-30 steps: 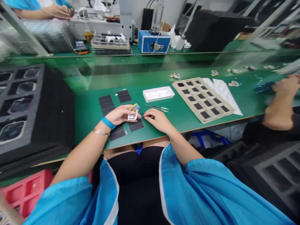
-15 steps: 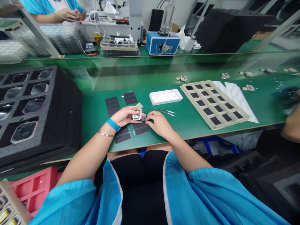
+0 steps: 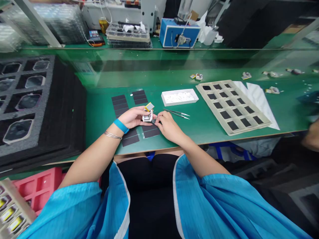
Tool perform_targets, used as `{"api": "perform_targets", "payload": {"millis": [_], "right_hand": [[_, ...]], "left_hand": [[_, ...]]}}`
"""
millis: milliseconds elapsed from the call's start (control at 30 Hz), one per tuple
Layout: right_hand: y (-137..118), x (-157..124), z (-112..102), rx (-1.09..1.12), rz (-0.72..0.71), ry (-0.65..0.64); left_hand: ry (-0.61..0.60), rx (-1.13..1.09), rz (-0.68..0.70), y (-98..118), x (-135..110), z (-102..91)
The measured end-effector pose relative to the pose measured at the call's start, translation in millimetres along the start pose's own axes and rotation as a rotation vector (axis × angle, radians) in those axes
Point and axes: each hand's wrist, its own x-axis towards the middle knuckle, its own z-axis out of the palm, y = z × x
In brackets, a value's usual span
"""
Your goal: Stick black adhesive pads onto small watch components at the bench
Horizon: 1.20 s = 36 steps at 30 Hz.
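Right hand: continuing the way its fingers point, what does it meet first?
Probably the small white component with a yellow tab, held in the left hand; the right hand is right beside it, contact unclear.

The tweezers (image 3: 177, 113) are laid on the table (image 3: 99, 113) just right of the small part (image 3: 148, 117), with the box (image 3: 180, 102) behind them.

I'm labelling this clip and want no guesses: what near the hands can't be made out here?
Head view:
small white part in the left hand: too small, half covered by fingers.
right hand: its own fingers hide whether it pinches anything.
white tray: contents too small.
co-worker's arm: blurred, cut off by the right edge.
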Motion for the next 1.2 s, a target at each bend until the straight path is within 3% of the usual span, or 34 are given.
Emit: {"api": "perform_targets", "payload": {"millis": [100,200,267,333,433,533,600,767,1200], "right_hand": [[-2,-15,-4,-0.009,-0.130,0.064],[-8,-22,-19,0.003,-0.259,0.231],[-14,-13,-34,0.056,-0.299,0.350],[-19,7,-48,0.171,-0.282,0.392],[-17,46,-53,0.451,-0.206,0.244],[-6,74,-35,0.713,-0.081,0.047],[1,79,-18,0.804,0.006,0.005],[10,71,4,0.849,0.043,-0.004],[7,68,11,0.715,-0.060,0.085]], "left_hand": [[0.027,-0.005,-0.002,-1,0,1.5],[0.038,0.010,-0.005,-2,-1,3.5],[0.052,0.028,0.004,-2,-1,5.3],[0.100,0.037,0.051,-2,0,7.4],[0.237,0.045,0.169,-1,1,10.2],[0.359,0.054,0.228,0,2,12.3],[0.405,0.049,0.226,1,3,13.0],[0.446,0.046,0.215,1,5,13.3],[0.469,0.045,0.204,1,6,13.8]]}}
